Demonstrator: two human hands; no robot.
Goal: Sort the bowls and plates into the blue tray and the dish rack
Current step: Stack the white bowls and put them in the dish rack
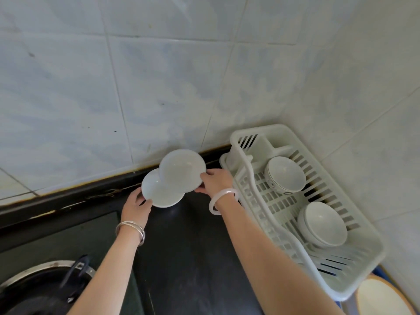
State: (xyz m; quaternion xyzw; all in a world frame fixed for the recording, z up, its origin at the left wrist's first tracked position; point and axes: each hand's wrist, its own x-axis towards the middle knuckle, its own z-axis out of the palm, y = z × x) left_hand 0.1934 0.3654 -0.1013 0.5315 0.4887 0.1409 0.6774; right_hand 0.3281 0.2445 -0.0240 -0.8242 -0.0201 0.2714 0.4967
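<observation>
The dish rack [363, 235], white slotted plastic, stands on the black tabletop [193, 246] in the corner of a pale tiled wall [159, 76]. It holds two white bowls, a far bowl [286, 173] and a near bowl [322, 223], both mouth up.

Left of the rack, two white plates are held above the tabletop. The right grip [217, 180], just beside the rack, pinches the upper plate [181, 170] at its rim. The left grip [136, 205] pinches the lower plate [159, 194], thumb on top. The upper plate overlaps the lower; contact cannot be determined.

Nearer than the rack, an edge of the blue tray [384, 271] shows, carrying a rimmed plate [381, 298]. Far left of the rack sits a dark pan [34, 292].
</observation>
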